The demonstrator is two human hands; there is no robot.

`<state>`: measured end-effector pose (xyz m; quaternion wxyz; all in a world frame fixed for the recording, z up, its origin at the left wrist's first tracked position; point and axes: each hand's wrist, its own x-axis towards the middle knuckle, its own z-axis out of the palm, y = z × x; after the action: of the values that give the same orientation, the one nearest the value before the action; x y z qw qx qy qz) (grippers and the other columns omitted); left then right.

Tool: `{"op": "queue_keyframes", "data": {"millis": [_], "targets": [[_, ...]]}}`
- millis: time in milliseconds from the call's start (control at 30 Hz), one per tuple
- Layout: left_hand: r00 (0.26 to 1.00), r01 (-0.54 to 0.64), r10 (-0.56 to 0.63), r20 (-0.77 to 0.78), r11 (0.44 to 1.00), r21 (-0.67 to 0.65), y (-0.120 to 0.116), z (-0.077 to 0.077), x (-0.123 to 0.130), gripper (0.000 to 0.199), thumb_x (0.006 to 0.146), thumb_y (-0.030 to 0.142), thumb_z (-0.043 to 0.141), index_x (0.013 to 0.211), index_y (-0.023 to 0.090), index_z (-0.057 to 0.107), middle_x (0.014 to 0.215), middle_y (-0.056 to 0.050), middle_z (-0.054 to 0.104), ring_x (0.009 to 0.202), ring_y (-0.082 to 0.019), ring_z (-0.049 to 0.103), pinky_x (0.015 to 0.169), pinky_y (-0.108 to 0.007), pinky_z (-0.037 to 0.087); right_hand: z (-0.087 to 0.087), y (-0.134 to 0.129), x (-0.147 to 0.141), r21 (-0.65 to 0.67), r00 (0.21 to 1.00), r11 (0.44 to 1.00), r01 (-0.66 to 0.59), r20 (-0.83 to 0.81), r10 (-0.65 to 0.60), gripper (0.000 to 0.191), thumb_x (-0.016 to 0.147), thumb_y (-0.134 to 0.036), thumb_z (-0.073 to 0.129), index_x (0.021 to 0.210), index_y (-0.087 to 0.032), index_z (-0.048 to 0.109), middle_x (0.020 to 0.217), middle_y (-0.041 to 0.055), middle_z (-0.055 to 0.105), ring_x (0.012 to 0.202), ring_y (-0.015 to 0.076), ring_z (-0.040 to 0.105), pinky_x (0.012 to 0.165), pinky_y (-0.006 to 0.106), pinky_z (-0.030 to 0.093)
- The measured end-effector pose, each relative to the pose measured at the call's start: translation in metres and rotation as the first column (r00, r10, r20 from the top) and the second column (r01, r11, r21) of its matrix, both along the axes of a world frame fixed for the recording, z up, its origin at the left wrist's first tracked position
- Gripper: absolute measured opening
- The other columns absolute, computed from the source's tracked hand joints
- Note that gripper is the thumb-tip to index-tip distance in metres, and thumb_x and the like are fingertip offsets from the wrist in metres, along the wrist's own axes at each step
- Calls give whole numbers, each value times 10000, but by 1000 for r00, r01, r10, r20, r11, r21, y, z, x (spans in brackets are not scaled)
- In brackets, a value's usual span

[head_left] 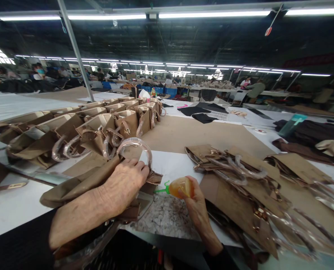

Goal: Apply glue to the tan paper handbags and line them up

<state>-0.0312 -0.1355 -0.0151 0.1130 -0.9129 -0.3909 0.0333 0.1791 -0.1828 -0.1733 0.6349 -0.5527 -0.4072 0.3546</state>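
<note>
A brown handbag (82, 182) lies on its side at the table's front edge, its plastic-wrapped handle (140, 141) arching up. Across the bag's upper edge my left hand (130, 174) is closed, fingers curled on it near the handle's base. In my right hand (196, 202) is a squeeze bottle (180, 187) of amber liquid, held on its side. The bottle's green nozzle (162, 190) points left, close to a strap end (155, 178) of the bag; whether they touch I cannot tell. A glue-stained patch of table (167, 215) shows beneath the bottle.
Several open handbags (99, 127) stand in rows at the left. Flattened bags (240, 191) with wrapped handles are piled at the right. Brown sheet material (189, 133) covers the table's middle, and black pieces (202, 110) lie beyond. A teal bottle (292, 125) stands far right.
</note>
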Motion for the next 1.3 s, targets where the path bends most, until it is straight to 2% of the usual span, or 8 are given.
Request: {"op": "queue_keyframes", "data": {"millis": [233,567,800,933,1300], "targets": [[1000,-17,17,1,1000,-23,-8,-3,-4,197,843,122,473,964,137,627,939,-74,637,885,-249,559,795,-380,446,-2,-7,3,-40,1000,999,-10,-20,9,426,695,-349,738,1053,-214,551,884,7,626,786,211,578,735,311,465],[1000,11,-11,17,999,47,-21,-25,-22,250,856,145,447,1050,171,604,1020,-64,621,929,-212,529,824,-352,433,-6,-15,1,-83,999,996,-27,-49,23,407,697,-353,732,1029,-218,541,853,-8,622,743,196,570,696,288,467],[996,24,-36,83,989,147,-41,-39,-33,370,779,87,459,1116,153,594,1081,-82,631,974,-237,538,890,-390,433,-5,-23,0,-112,998,993,-35,-63,28,396,683,-353,743,997,-213,547,816,-12,623,747,207,555,701,289,454],[992,52,-69,103,986,157,-45,-39,-37,425,739,53,464,1139,124,590,1090,-108,634,979,-260,544,894,-414,437,-3,-27,0,-122,997,992,-31,-77,22,389,682,-366,749,983,-215,554,841,0,637,769,223,564,709,301,454],[991,65,-85,101,980,186,-45,-36,-34,380,745,54,464,1089,106,618,1042,-117,656,925,-256,569,847,-402,464,-9,-37,-4,-127,986,991,-30,-166,9,398,669,-413,782,948,-213,583,852,13,656,766,225,581,696,302,474]]}}
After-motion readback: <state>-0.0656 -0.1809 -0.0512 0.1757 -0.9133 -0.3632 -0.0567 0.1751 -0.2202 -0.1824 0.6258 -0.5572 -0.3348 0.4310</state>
